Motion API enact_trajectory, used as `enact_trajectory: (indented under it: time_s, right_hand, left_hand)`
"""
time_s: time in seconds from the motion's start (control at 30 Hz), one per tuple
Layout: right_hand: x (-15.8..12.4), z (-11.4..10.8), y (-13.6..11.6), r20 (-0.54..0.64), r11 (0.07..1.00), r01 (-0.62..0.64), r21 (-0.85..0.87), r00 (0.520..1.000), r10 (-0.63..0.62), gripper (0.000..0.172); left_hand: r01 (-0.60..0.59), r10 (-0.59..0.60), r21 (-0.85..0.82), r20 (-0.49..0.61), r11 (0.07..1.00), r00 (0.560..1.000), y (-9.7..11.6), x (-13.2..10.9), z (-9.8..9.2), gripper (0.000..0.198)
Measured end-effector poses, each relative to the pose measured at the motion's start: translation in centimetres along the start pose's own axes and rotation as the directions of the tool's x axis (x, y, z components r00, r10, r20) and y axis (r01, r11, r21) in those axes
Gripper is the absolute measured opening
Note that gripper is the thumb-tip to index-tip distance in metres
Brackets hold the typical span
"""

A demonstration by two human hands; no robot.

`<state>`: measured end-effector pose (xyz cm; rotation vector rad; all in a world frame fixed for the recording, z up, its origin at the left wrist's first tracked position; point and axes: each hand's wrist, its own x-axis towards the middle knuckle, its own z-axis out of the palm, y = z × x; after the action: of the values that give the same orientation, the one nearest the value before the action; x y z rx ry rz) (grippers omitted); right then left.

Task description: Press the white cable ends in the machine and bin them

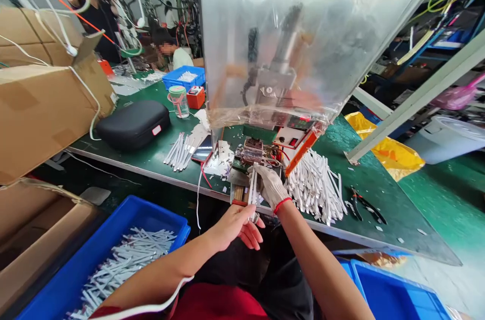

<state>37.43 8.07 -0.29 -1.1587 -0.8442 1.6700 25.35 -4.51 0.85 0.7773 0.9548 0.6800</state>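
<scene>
My bare left hand (244, 226) pinches the lower ends of a couple of slim white strips (252, 189) between thumb and fingers, with its other fingers loosely curled. My right hand (271, 186), in a white glove with a red cuff, closes on the upper part of the same strips. Both hands are at the table's front edge, just before the small press fixture (253, 151) of a bench machine. A clear plastic shield (273, 32) hangs over this machine. Right beside my gloved hand lies a big heap of similar white strips (316, 186).
More strips (180, 151) lie in a row left of the machine, near a black case (133, 124) and a lidded jar (178, 102). Black-handled pliers (367, 206) rest at right. A blue bin (129, 209) of strips stands low left; cartons (49, 108) crowd the left side.
</scene>
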Motion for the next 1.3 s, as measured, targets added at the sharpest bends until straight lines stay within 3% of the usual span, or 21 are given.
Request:
enact_trajectory:
  time_s: [0.3,0.5,0.67,1.0,1.1,1.17,1.23,1.3]
  right_hand:
    - [-0.6,0.0,-0.5,-0.01,0.992,0.064,-0.108,0.998,-0.066,0.022]
    - [-0.3,-0.2,-0.4,0.008,0.994,0.036,-0.107,0.999,-0.035,0.03]
    - [-0.7,0.2,-1.2,-0.019,0.99,0.058,-0.127,0.998,-0.061,0.025]
    - [-0.9,0.2,0.1,0.008,0.996,0.07,0.056,0.997,-0.071,0.029]
    - [-2.7,0.1,-0.1,0.048,0.989,0.054,0.141,0.997,-0.062,0.032]
    - [-4.2,0.1,-0.4,0.073,0.975,0.069,0.209,0.994,-0.086,0.035]
    - [-5.2,-0.1,-1.1,0.024,0.946,0.136,0.296,0.988,-0.15,0.036]
    - [-5.1,-0.8,-2.5,-0.059,0.907,0.258,0.334,0.966,-0.253,0.037]
  left_hand:
    - [-0.049,0.049,-0.038,-0.02,0.998,0.999,-1.0,1.3,0.3,0.079]
    - [-0.044,0.044,-0.039,-0.015,0.998,0.999,-1.3,2.2,0.4,0.078]
    - [-0.06,0.06,-0.044,-0.014,0.997,0.998,-1.7,2.7,0.3,0.076]
    - [-0.133,0.128,-0.06,-0.067,0.989,0.989,-1.2,1.1,0.5,0.076]
    - [-0.1,0.101,0.022,-0.001,0.995,0.995,-2.1,-0.3,0.6,0.071]
    - [-0.078,0.082,0.165,-0.017,0.983,0.996,-3.1,-1.3,0.4,0.071]
    - [-0.104,0.143,0.352,-0.087,0.93,0.986,-3.8,-2.3,0.0,0.07]
    - [-0.171,0.23,0.502,-0.058,0.848,0.971,-3.6,-3.2,-0.5,0.063]
